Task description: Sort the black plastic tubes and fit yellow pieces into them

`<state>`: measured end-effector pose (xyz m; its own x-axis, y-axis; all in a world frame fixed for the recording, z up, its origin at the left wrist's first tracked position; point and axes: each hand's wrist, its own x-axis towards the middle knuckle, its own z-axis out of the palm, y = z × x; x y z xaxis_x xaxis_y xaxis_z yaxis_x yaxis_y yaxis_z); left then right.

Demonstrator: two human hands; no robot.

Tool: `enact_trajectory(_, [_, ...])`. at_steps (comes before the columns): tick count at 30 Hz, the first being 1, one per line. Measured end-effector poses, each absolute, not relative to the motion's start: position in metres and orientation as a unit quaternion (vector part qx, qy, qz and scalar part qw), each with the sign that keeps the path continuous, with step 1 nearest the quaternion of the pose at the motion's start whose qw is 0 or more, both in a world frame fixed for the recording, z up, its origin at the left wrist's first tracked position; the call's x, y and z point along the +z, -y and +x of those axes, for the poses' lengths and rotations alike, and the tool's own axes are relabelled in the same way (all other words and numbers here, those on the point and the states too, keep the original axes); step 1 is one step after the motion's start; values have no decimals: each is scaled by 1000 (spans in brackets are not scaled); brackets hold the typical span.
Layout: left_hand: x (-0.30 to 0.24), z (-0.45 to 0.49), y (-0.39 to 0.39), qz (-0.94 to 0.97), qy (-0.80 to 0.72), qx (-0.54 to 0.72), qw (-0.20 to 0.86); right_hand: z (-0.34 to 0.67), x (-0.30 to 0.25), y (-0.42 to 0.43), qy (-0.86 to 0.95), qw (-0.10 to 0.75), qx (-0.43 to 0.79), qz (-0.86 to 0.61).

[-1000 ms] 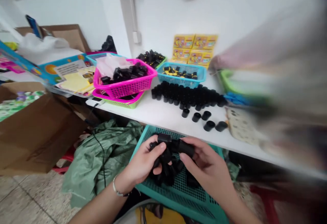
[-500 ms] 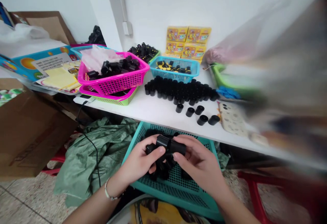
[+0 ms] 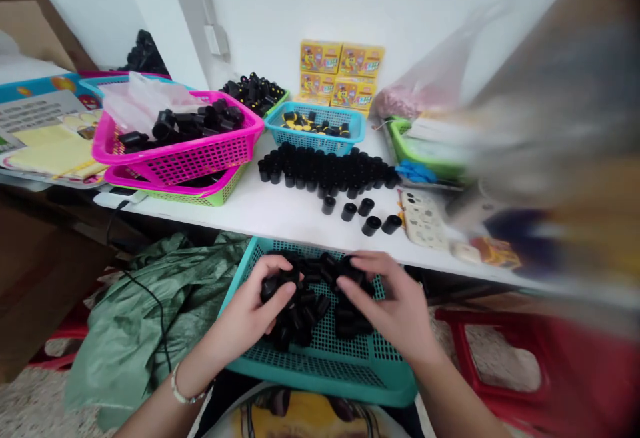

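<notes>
A teal mesh basket [image 3: 320,371] rests on my lap below the table edge, with a heap of small black plastic cylinders [image 3: 305,305] in it. My left hand [image 3: 250,308] is curled over the left of the heap, fingers closed on a black cylinder. My right hand [image 3: 393,305] lies over the right of the heap, fingers bent down onto the pieces; what they pinch is hidden.
On the white table [image 3: 280,215] stand rows of upright black cylinders [image 3: 325,168], a few loose ones [image 3: 363,215], stacked pink baskets [image 3: 180,145], a blue basket [image 3: 317,128], yellow boxes [image 3: 340,81], a green tray [image 3: 425,151] and a phone case [image 3: 423,218]. A green bag [image 3: 150,305] lies left; a blurred shape fills the right.
Both hands have come down from holding cylinders above the basket into the heap. The view has swung right and downward.
</notes>
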<state>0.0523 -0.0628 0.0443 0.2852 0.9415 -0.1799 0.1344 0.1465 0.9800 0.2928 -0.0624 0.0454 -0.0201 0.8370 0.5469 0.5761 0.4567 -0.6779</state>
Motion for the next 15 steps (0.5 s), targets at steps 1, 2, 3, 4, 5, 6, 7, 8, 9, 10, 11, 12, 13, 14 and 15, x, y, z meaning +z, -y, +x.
enact_trajectory(1, [43,51,62,545,-490,362,576,305,38,55,664,497,86,-551])
enact_trajectory(2, [42,50,60,535,-494,377,573,319,31,47,627,499,41,-598])
enact_trajectory(3, [42,50,60,526,-496,389,571,333,23,37,603,487,7,-632])
enact_trajectory(4, [42,50,59,520,-497,396,571,346,15,27,596,468,-3,-653])
enact_trajectory(5, [42,51,59,516,-498,398,573,357,9,18,596,453,-7,-663])
enact_trajectory(6, [42,52,59,514,-496,397,576,366,5,9,606,438,-7,-663])
enact_trajectory(7, [43,53,59,516,-493,393,580,372,2,3,619,428,-2,-659])
enact_trajectory(8, [43,54,59,520,-487,390,583,373,2,-1,629,422,-3,-653])
enact_trajectory(9, [42,55,60,526,-478,392,584,372,3,-2,636,419,-9,-647])
enact_trajectory(10, [42,55,60,531,-467,399,584,367,6,0,636,423,-21,-645])
enact_trajectory(11, [42,54,61,535,-457,408,582,360,9,4,634,428,-34,-643])
enact_trajectory(12, [41,54,61,539,-448,416,580,352,11,10,636,430,-41,-639])
enact_trajectory(13, [40,52,61,541,-440,423,579,343,12,17,654,421,-32,-628])
enact_trajectory(14, [39,51,62,544,-433,430,576,333,10,24,694,392,0,-604])
enact_trajectory(15, [38,49,62,549,-429,434,572,323,6,31,746,343,50,-569])
